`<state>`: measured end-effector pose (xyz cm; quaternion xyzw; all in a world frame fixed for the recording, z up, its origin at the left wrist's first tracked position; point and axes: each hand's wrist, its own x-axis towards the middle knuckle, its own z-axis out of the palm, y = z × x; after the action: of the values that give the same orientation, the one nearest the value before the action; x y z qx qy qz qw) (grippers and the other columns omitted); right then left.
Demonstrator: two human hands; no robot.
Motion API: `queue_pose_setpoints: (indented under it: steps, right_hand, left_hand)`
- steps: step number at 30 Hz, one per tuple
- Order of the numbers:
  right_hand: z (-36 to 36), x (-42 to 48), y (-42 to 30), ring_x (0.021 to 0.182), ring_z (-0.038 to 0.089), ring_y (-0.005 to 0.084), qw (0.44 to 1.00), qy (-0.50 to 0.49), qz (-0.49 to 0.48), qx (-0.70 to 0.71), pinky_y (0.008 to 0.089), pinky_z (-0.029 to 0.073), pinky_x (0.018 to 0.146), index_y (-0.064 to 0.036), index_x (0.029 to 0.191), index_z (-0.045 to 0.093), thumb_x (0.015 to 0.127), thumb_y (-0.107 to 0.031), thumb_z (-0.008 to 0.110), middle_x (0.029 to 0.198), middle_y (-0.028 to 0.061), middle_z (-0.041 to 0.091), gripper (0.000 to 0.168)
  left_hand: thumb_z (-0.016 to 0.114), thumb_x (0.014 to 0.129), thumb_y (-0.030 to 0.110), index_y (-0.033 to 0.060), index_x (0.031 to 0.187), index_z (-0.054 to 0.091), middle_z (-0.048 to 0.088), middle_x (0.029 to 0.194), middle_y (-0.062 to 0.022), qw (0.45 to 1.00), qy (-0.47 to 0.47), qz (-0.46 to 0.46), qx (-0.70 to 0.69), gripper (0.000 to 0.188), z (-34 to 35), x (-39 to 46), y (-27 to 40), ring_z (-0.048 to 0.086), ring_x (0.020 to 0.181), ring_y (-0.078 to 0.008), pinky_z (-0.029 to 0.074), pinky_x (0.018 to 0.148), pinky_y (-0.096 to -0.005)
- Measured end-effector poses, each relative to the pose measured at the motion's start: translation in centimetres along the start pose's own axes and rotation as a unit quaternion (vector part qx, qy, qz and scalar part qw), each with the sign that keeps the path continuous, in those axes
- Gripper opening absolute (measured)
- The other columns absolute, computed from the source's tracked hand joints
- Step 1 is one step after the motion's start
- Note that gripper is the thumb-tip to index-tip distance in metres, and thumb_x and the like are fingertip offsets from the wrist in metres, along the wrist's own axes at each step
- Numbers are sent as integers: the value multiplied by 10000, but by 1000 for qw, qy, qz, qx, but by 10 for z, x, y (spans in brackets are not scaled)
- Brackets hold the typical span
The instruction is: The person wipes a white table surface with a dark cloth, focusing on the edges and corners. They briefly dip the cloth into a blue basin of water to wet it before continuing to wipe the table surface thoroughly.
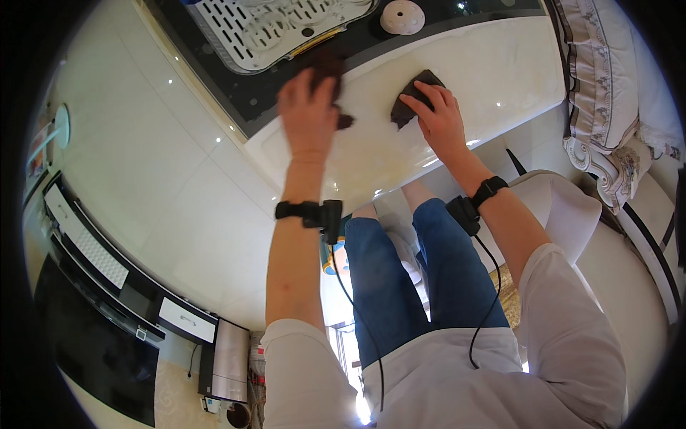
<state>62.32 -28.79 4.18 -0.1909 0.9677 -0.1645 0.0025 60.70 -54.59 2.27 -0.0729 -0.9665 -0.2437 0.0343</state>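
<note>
My left hand (308,115), blurred, grips a dark brown cloth (328,69) over the near edge of the table's black top panel. A loose end of that cloth hangs by my fingers, against the pale table border. To the right, my right hand (442,118) has its fingers on a folded dark cloth (410,102), pressed to the glossy cream border (482,64) of the table. The thumb side of this hand is partly hidden. Both wrists carry black strapped devices with cables.
Beyond the left hand sits a slotted white drain tray (228,32) with clear glassware on it. A round white holder with holes (402,17) stands near it. A cream sofa (605,69) is at right, a padded seat (557,209) nearer, a television cabinet (102,246) at left.
</note>
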Motion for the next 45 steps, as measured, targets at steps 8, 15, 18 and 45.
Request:
queue_pose_setpoints:
  steps: [8, 15, 18, 45]
  right_hand:
    - [37, 73, -70, 1053, 538, 315, 978, 142, 83, 125, 407, 481, 877, -141, 1119, 664, 665, 56, 637, 1155, 70, 592, 495]
    - [63, 73, -117, 1326, 365, 335, 995, 50, 87, 14, 475, 357, 1030, -62, 1392, 443, 794, -83, 645, 1493, 173, 343, 631]
    - [71, 78, -112, 1324, 386, 334, 994, 69, 80, 24, 477, 354, 1039, -60, 1375, 470, 816, -97, 627, 1469, 161, 394, 581]
    - [28, 60, -51, 1445, 238, 297, 993, -69, -66, 75, 565, 141, 1152, -182, 1431, 427, 899, -168, 557, 1543, 138, 294, 548]
  left_hand:
    - [684, 650, 24, 175, 1144, 651, 510, 1311, -117, 979, 111, -168, 23, 518, -42, -69, -61, 474, 1126, -374, 449, 965, -444]
    - [696, 649, 14, 178, 1152, 648, 501, 1320, -109, 977, 121, -177, -9, 531, -43, -70, -62, 465, 1142, -369, 444, 976, -445]
    - [703, 648, 17, 178, 1151, 648, 501, 1321, -105, 976, 118, -182, -10, 531, -44, -69, -62, 465, 1146, -367, 439, 984, -443]
    - [725, 640, 131, 177, 1211, 607, 486, 1347, -140, 964, 96, -245, -33, 584, 46, -71, 109, 435, 1256, -352, 344, 1043, -490]
